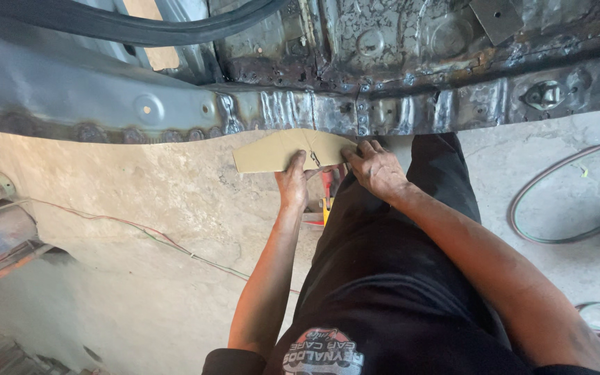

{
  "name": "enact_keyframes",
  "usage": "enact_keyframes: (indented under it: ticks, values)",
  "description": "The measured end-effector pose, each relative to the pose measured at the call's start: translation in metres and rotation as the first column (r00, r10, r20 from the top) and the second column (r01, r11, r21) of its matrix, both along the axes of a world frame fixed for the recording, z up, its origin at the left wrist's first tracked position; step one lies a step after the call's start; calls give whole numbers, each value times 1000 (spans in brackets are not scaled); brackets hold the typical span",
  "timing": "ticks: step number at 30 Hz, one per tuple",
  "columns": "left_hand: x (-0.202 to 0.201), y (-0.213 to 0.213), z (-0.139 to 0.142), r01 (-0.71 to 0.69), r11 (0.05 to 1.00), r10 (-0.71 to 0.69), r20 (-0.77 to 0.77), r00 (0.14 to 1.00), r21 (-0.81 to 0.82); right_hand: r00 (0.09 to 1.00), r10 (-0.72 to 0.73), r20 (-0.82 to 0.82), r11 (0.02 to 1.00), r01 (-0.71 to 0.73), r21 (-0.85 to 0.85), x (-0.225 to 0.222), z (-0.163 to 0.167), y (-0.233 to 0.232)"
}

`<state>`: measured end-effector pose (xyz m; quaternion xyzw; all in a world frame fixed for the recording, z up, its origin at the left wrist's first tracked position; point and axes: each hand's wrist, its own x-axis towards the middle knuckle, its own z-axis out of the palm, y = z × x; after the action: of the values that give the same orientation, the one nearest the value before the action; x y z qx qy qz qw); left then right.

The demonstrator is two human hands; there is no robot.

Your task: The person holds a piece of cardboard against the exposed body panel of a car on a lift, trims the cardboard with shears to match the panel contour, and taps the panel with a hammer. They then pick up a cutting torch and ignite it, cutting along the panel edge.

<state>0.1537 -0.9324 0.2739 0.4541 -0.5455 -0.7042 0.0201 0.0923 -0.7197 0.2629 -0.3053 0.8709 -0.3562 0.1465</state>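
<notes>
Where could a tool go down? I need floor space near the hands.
Bare concrete floor left of the left hand, above the thin red wire. Crowded under the tan cardboard piece and right hand, and near the looped hose.

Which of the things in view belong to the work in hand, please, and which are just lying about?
In hand:
- cardboard piece, held by the left hand and right hand
- welded sill of the car body, against which the cardboard sits

Lying about:
- green hose on the concrete floor
- thin red and green wires
- red and yellow tool, partly hidden
</notes>
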Motion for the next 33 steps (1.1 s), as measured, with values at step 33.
enact_keyframes:
  ticks: [33]
  values:
    - [-77, -63, 155, 494, -400, -643, 620, 449, -772, 992, -80, -99, 989, 91, 114, -54, -46, -4]
